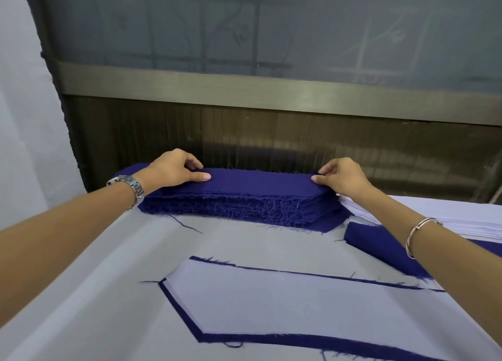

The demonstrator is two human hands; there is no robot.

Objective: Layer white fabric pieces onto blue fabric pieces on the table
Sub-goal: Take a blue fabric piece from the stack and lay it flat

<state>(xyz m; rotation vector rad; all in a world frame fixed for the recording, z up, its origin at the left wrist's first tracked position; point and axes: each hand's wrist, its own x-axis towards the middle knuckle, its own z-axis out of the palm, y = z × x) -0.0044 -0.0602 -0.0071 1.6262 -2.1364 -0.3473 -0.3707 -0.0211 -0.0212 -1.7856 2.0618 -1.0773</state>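
Observation:
A thick stack of dark blue fabric pieces (244, 200) with frayed edges lies at the far side of the table. My left hand (173, 169) pinches the left end of the top blue piece (258, 181), thumb on top. At the right end, my right hand (341, 175) pinches the same piece. Nearer to me, a white fabric piece (285, 303) lies flat on a blue piece (179, 309) whose border shows around it. A stack of white pieces (461, 226) sits at the right, behind my right forearm.
The table is covered with a pale grey cloth (108, 265). Another blue piece (380, 241) lies under my right forearm. A dark panel and a metal window frame (271, 89) stand right behind the blue stack. A white wall (19, 116) is at the left.

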